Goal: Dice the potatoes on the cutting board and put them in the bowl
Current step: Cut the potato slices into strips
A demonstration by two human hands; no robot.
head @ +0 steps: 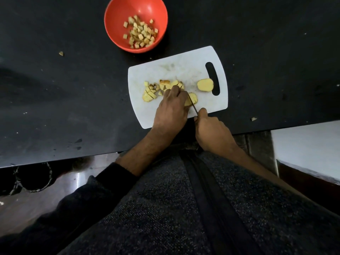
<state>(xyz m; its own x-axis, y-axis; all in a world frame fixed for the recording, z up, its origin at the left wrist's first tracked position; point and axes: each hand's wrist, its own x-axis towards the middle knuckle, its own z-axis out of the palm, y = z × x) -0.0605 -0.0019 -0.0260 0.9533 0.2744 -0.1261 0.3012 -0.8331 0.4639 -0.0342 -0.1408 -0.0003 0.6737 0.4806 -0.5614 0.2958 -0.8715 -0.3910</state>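
On the dark tabletop [55,85], a red bowl [112,21] already held small pale potato cubes [140,32], and nearer lay a white cutting board [184,57] with yellow diced pieces [150,93] at its left and a potato slice [205,85] beside the handle slot. The left hand [170,109] pressed curled fingers [175,90] onto a potato piece [193,99]. Rightmost, the right hand [211,131] gripped a knife [192,103], fingers wrapped closed around its handle, blade across that piece.

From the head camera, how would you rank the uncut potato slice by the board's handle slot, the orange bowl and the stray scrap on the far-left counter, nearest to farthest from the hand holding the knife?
1. Potato slice, just beyond the right hand, beside the slot.
2. Orange bowl, past the board, to the left.
3. Stray scrap, far left on the counter.
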